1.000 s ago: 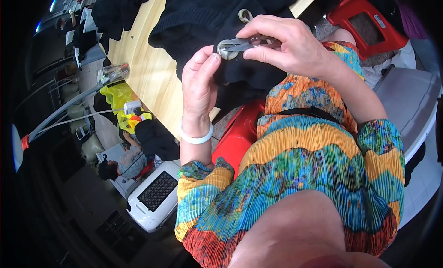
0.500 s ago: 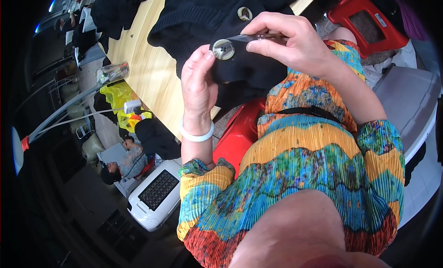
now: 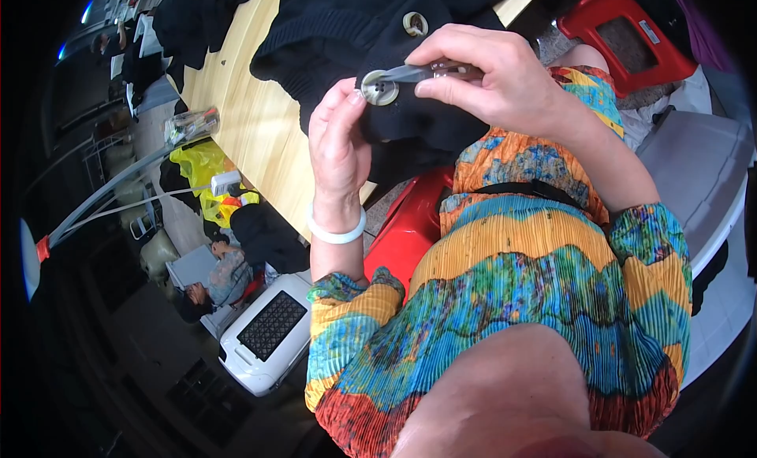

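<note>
A large pale, marbled button (image 3: pixel 378 94) with a dark rim and several holes sits on a black knitted garment (image 3: pixel 331 40). My left hand (image 3: pixel 341 150), with a white bangle at the wrist, pinches the button's edge and the cloth under it between thumb and fingers. My right hand (image 3: pixel 493 76) is closed around small metal thread snips (image 3: pixel 412 72). Their tip lies over the button's face, close to the holes; whether it touches cannot be made out. Farther up the garment is a second button (image 3: pixel 415 24).
The garment lies over a light wooden table (image 3: pixel 244 135). Red stools (image 3: pixel 623 32) stand at the right and below my hands. At left are a clear container (image 3: pixel 192 124), a yellow bag (image 3: pixel 193 166), a lamp arm and a seated person (image 3: pixel 225 277).
The snips' blade has come leftward over the button, from beside its edge onto its face. My left hand keeps its pinch, nearly still. The person at left has bent lower.
</note>
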`<state>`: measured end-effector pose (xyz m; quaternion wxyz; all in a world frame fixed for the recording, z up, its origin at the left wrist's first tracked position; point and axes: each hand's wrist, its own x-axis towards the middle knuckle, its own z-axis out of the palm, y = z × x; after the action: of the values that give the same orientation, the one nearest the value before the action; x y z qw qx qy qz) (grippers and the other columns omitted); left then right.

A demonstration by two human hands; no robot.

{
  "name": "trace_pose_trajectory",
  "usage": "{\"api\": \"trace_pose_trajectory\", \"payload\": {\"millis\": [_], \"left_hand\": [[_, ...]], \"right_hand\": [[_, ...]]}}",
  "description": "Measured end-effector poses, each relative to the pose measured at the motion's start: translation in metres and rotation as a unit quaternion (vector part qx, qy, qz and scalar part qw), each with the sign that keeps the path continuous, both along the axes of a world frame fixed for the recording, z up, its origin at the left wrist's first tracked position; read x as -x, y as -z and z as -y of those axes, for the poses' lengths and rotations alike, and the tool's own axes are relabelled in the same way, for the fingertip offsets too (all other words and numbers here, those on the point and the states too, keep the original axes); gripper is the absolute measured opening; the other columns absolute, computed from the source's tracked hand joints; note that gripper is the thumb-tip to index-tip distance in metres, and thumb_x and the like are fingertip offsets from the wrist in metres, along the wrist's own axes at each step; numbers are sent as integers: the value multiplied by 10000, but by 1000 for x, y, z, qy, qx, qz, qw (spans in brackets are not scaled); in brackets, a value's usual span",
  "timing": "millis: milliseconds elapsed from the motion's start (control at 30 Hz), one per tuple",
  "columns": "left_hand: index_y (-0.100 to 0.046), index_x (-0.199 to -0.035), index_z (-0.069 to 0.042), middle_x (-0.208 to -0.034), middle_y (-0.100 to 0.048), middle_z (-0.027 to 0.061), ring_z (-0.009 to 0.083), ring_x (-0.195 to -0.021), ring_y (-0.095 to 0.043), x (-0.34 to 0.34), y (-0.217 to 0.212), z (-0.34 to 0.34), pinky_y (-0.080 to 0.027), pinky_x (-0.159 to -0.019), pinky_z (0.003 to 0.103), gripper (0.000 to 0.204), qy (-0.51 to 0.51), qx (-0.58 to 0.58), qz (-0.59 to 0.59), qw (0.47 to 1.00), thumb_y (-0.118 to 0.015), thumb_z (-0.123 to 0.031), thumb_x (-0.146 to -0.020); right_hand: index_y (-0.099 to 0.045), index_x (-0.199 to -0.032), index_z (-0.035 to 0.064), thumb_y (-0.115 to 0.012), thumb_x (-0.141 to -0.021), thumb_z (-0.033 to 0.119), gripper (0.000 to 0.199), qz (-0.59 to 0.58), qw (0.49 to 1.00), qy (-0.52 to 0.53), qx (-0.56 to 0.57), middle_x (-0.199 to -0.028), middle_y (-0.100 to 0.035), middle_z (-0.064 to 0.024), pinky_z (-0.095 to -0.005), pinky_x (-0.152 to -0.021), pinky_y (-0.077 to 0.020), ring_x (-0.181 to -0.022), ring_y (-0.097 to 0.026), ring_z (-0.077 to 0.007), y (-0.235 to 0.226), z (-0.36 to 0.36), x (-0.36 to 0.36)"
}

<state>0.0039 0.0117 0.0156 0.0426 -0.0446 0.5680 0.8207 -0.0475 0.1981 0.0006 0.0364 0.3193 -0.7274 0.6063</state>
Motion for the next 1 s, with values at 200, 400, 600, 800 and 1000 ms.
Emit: {"api": "trace_pose_trajectory", "payload": {"millis": [200, 400, 600, 800, 1000], "left_hand": [[-528, -983, 25, -912, -582, 68, 127, -867, -530, -1, 4, 4, -383, -816, 232, 228, 25, 49, -20, 998, -457, -133, -835], [-565, -929, 23, -872, -598, 64, 110, -818, -533, 1, 0, -4, -386, -787, 226, 178, -9, 5, -12, 1000, -459, -79, -827], [-558, -938, 25, -877, -595, 64, 111, -826, -531, 0, 4, -1, -382, -794, 227, 188, 5, 1, -15, 1000, -453, -91, -835], [-559, -945, 16, -882, -601, 64, 112, -803, -553, 0, 2, -3, -420, -770, 227, 162, 5, 2, -10, 1000, -495, -84, -835], [-555, -954, 13, -883, -608, 72, 129, -816, -571, -3, 5, 9, -445, -770, 242, 161, 15, 33, 41, 998, -525, -67, -817]], "right_hand": [[-560, -804, 38, -608, -737, 172, 157, -44, 998, -7, -36, -677, -536, -69, -282, -508, -405, -553, -521, -198, -1, -2, 1], [-565, -820, 37, -616, -726, 159, 162, -12, 999, -30, -26, -688, -544, -68, -278, -518, -420, -564, -533, -205, -3, -3, -3], [-565, -821, 35, -624, -726, 163, 170, -14, 1000, 0, 1, -679, -540, -64, -264, -506, -416, -555, -527, -187, 1, 1, -4], [-572, -865, 29, -648, -722, 133, 193, 68, 995, 36, 69, -657, -549, -32, -205, -523, -418, -568, -522, -76, 4, 0, -1], [-558, -917, 13, -655, -732, 148, 248, 83, 994, 41, 61, -699, -550, -23, -202, -567, -431, -618, -518, -68, 11, -5, -4]]}}
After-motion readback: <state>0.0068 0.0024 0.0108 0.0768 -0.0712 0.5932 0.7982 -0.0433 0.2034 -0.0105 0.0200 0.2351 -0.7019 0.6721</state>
